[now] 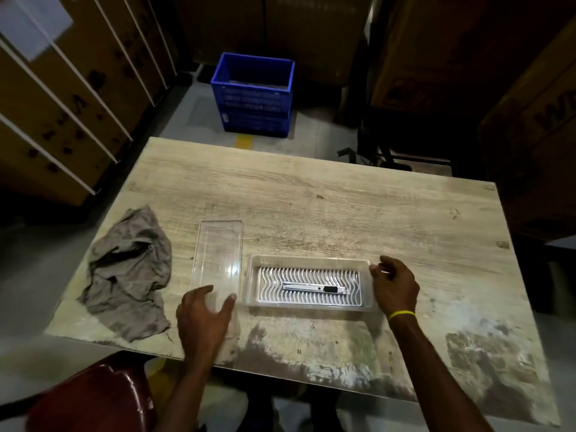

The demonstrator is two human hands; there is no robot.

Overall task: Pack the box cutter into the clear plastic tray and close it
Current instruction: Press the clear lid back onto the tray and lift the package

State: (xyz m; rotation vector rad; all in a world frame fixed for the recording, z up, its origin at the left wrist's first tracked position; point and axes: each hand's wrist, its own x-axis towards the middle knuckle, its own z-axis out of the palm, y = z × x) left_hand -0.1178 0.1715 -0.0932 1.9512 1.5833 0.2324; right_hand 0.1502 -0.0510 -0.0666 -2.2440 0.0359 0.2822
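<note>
A silver and black box cutter (pixel 314 289) lies flat inside the clear plastic tray (pixel 311 260), on the tray's wavy ribbed bottom. The tray's clear lid (pixel 219 247) lies separately on the table just left of the tray. My left hand (pixel 204 313) rests over the lid's near end with fingers spread, thumb at the lid's near right corner. My right hand (pixel 394 285), with a yellow band on the wrist, touches the tray's right end with curled fingers.
A crumpled grey cloth (pixel 127 272) lies at the table's left. The wooden table (pixel 343 207) has worn patches along its near edge. A blue crate (pixel 254 95) stands on the floor beyond. Cardboard boxes surround the space; a red seat (pixel 90 400) sits near left.
</note>
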